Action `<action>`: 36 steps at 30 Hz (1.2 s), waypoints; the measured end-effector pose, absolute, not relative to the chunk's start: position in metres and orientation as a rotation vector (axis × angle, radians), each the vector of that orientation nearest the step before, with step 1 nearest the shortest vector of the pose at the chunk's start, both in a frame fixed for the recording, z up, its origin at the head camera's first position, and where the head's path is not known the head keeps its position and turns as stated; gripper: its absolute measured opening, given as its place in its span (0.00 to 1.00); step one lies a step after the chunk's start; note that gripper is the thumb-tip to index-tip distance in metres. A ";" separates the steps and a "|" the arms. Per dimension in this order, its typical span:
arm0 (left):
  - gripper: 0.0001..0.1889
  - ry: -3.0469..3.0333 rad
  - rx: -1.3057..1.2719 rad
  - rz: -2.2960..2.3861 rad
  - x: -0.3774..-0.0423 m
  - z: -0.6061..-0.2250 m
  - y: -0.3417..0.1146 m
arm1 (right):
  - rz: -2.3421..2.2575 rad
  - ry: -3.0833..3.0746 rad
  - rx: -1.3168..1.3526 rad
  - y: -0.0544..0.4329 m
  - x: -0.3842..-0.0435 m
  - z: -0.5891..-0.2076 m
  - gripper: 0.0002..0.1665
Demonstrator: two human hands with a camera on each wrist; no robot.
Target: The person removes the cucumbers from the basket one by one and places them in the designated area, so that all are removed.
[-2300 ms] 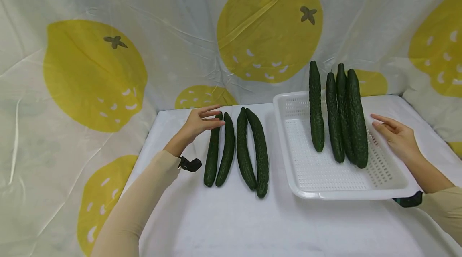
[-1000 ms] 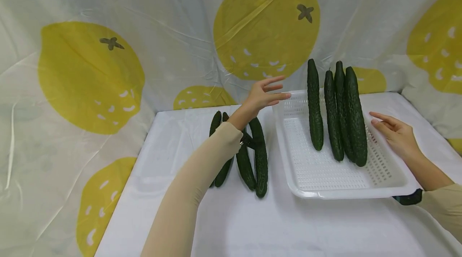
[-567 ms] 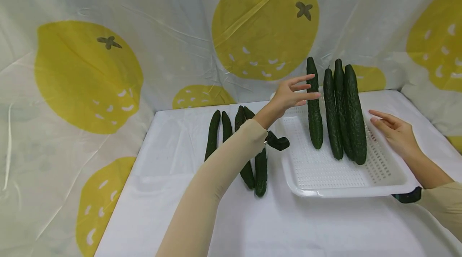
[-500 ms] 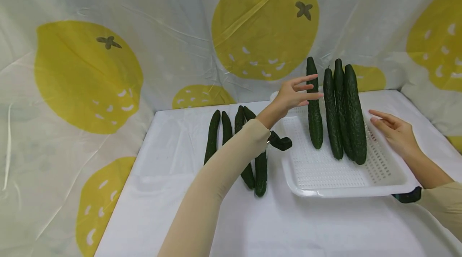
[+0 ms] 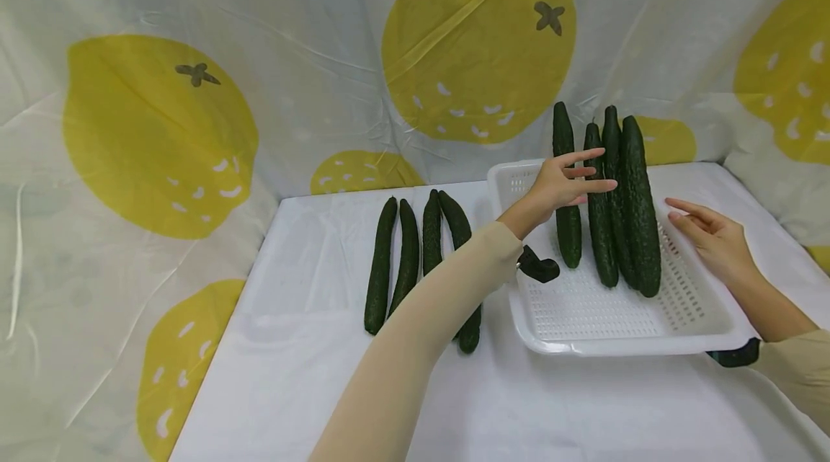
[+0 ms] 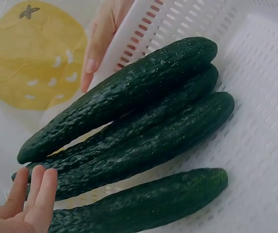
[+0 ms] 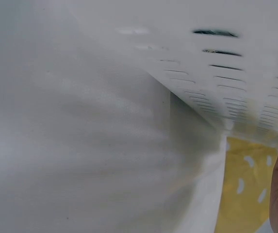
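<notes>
My left hand (image 5: 559, 182) reaches over the white perforated basket (image 5: 596, 348). Its fingers are extended and spread, holding nothing, and in the head view they overlap the upper part of a cucumber (image 5: 600, 246). The left wrist view shows these fingertips beside the far ends of three grouped cucumbers (image 6: 148, 136), with a separate cucumber (image 6: 163, 201) lying closest to that hand. All these cucumbers lean over the basket's back rim. My right hand (image 5: 713, 242) stays at the basket's right side, fingers loosely extended by the rim, holding nothing.
Several more cucumbers (image 5: 380, 267) lie side by side on the white tablecloth (image 5: 292, 375) left of the basket, partly hidden by the left sleeve (image 5: 415, 347). A lemon-print curtain (image 5: 324, 87) hangs behind the table.
My left hand has moved right, from above the cucumbers on the table to over the basket, its fingers staying extended. The right hand, basket and cucumbers have stayed in place.
</notes>
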State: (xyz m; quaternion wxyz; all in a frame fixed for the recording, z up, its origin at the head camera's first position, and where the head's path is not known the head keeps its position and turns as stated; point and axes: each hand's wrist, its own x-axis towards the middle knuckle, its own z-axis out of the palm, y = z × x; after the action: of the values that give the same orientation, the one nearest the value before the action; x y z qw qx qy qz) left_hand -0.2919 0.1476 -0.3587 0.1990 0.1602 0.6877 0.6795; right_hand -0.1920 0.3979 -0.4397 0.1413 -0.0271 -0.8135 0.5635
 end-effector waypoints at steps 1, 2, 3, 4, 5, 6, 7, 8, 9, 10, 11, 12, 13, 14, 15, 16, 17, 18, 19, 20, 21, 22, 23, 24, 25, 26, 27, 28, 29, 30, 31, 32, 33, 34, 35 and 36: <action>0.28 1.928 0.461 1.889 -0.291 -0.360 0.151 | 1.637 -2.333 -0.070 0.398 -0.192 -0.440 0.21; 0.28 1.936 0.472 1.874 -0.290 -0.362 0.153 | 1.645 -2.320 -0.058 0.397 -0.192 -0.441 0.21; 0.28 1.946 0.481 1.857 -0.290 -0.363 0.156 | 1.651 -2.308 -0.043 0.397 -0.193 -0.442 0.21; 0.28 1.949 0.489 1.845 -0.289 -0.365 0.158 | 1.660 -2.299 -0.029 0.396 -0.193 -0.442 0.21; 0.28 1.953 0.485 1.837 -0.288 -0.366 0.160 | 1.666 -2.293 -0.017 0.395 -0.194 -0.443 0.21; 0.27 1.951 0.473 1.835 -0.288 -0.367 0.162 | 1.670 -2.287 -0.007 0.394 -0.194 -0.444 0.21; 0.27 1.947 0.460 1.838 -0.287 -0.369 0.164 | 1.671 -2.289 -0.007 0.394 -0.195 -0.445 0.21; 0.27 1.945 0.446 1.839 -0.286 -0.370 0.166 | 1.665 -2.297 -0.007 0.393 -0.195 -0.445 0.21; 0.27 1.947 0.433 1.838 -0.286 -0.371 0.167 | 1.660 -2.304 -0.008 0.393 -0.195 -0.446 0.21; 0.26 1.948 0.422 1.836 -0.285 -0.372 0.169 | 1.654 -2.311 -0.014 0.392 -0.196 -0.446 0.21; 0.26 1.951 0.407 1.836 -0.285 -0.374 0.171 | 1.645 -2.318 -0.019 0.391 -0.196 -0.447 0.21; 0.26 1.955 0.400 1.836 -0.284 -0.375 0.173 | 1.633 -2.327 -0.025 0.390 -0.196 -0.447 0.21; 0.26 1.959 0.396 1.835 -0.284 -0.377 0.175 | 1.623 -2.339 -0.030 0.390 -0.196 -0.447 0.21; 0.26 1.966 0.393 1.831 -0.284 -0.378 0.176 | 1.613 -2.347 -0.031 0.389 -0.197 -0.446 0.21; 0.26 1.974 0.393 1.829 -0.283 -0.379 0.178 | 1.598 -2.358 -0.035 0.389 -0.197 -0.446 0.22; 0.26 1.977 0.391 1.832 -0.283 -0.381 0.180 | 1.585 -2.366 -0.037 0.389 -0.198 -0.445 0.22; 0.26 1.982 0.388 1.835 -0.283 -0.382 0.182 | 1.575 -2.373 -0.037 0.388 -0.198 -0.445 0.22; 0.26 1.990 0.391 1.832 -0.283 -0.383 0.183 | 1.565 -2.373 -0.035 0.388 -0.198 -0.445 0.22; 0.26 2.001 0.390 1.827 -0.283 -0.385 0.185 | 1.564 -2.370 -0.031 0.387 -0.199 -0.445 0.22; 0.26 2.015 0.389 1.821 -0.282 -0.386 0.186 | 1.570 -2.365 -0.029 0.387 -0.199 -0.444 0.22; 0.26 2.026 0.386 1.818 -0.282 -0.387 0.188 | 1.574 -2.365 -0.031 0.386 -0.199 -0.444 0.22; 0.26 2.037 0.384 1.815 -0.281 -0.389 0.189 | 1.581 -2.363 -0.031 0.385 -0.199 -0.445 0.22; 0.27 2.046 0.384 1.812 -0.281 -0.390 0.190 | 1.581 -2.366 -0.035 0.385 -0.198 -0.445 0.22; 0.27 2.052 0.388 1.810 -0.281 -0.391 0.191 | 1.578 -2.371 -0.038 0.385 -0.198 -0.445 0.22; 0.27 2.056 0.389 1.813 -0.281 -0.392 0.191 | 1.573 -2.379 -0.044 0.385 -0.198 -0.444 0.22; 0.27 2.060 0.393 1.816 -0.281 -0.392 0.192 | 1.568 -2.383 -0.048 0.385 -0.198 -0.444 0.22; 0.27 2.063 0.397 1.820 -0.280 -0.393 0.193 | 1.560 -2.386 -0.047 0.385 -0.198 -0.444 0.22; 0.27 2.066 0.408 1.823 -0.280 -0.393 0.194 | 1.559 -2.383 -0.046 0.386 -0.198 -0.444 0.22; 0.27 2.071 0.414 1.826 -0.279 -0.393 0.195 | 1.557 -2.378 -0.042 0.386 -0.199 -0.444 0.22; 0.27 2.077 0.424 1.828 -0.279 -0.394 0.196 | 1.563 -2.370 -0.037 0.386 -0.199 -0.444 0.22; 0.27 2.099 0.434 1.820 -0.278 -0.394 0.197 | 1.572 -2.360 -0.031 0.387 -0.199 -0.444 0.21; 0.27 2.142 0.448 1.796 -0.277 -0.395 0.198 | 1.583 -2.350 -0.024 0.387 -0.200 -0.444 0.21; 0.27 2.189 0.460 1.770 -0.276 -0.396 0.200 | 1.590 -2.344 -0.019 0.387 -0.200 -0.444 0.21; 0.28 2.234 0.475 1.742 -0.275 -0.397 0.201 | 1.594 -2.337 -0.013 0.387 -0.200 -0.445 0.21; 0.28 2.280 0.489 1.713 -0.274 -0.398 0.203 | 1.597 -2.332 -0.008 0.387 -0.200 -0.445 0.20; 0.28 2.325 0.508 1.681 -0.274 -0.400 0.204 | 1.599 -2.327 -0.004 0.388 -0.200 -0.445 0.20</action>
State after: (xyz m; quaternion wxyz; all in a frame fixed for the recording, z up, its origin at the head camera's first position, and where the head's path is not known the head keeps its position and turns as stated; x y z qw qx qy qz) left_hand -0.2736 0.2041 -0.3995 0.1137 0.1731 0.7929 0.5731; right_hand -0.1998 0.3875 -0.4452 0.1585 -0.0012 -0.8138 0.5591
